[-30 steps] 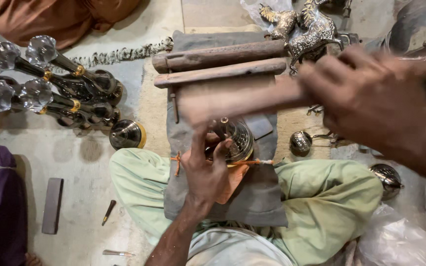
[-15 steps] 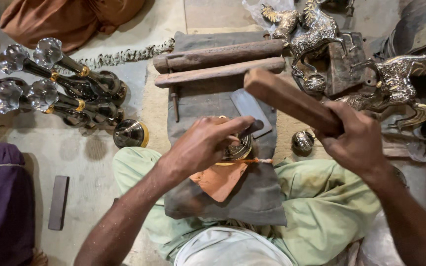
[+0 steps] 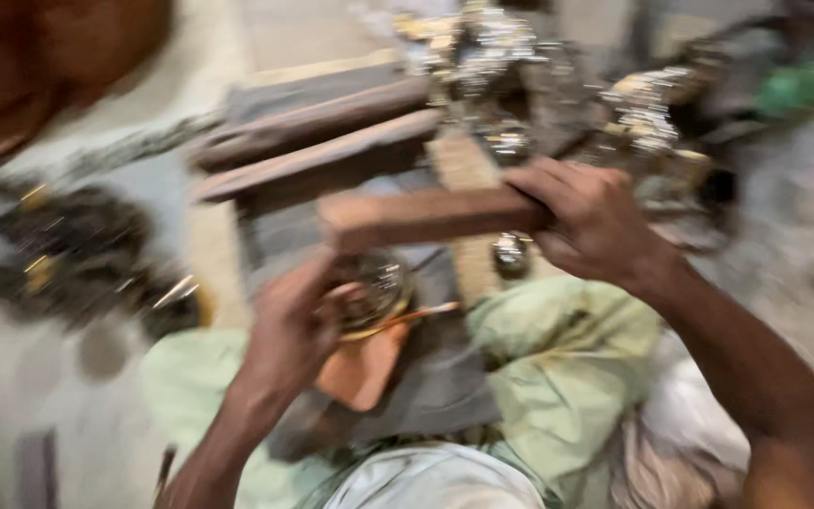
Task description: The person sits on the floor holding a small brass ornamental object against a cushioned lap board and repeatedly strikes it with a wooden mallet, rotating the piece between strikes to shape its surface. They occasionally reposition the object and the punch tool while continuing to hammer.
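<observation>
Small round brass piece (image 3: 376,287), shiny, sits on the lap over a grey cloth (image 3: 445,396) and an orange pad (image 3: 362,369), just under the head of a wooden block (image 3: 426,219). Judged hard and rigid, fairly heavy for its size, smooth enough to slip; best pinned at its side or rim, fingers kept out from under the block. Left hand (image 3: 289,330) curls against its left side, steadying it; how tight the grip is cannot be told through the blur. Right hand (image 3: 595,221) is closed full round the block's right end, block lying roughly level. The block looks stiff, dense and rough-surfaced. More wooden bars (image 3: 317,141) lie beyond; blurred metal figures (image 3: 482,47) sit farther back.
</observation>
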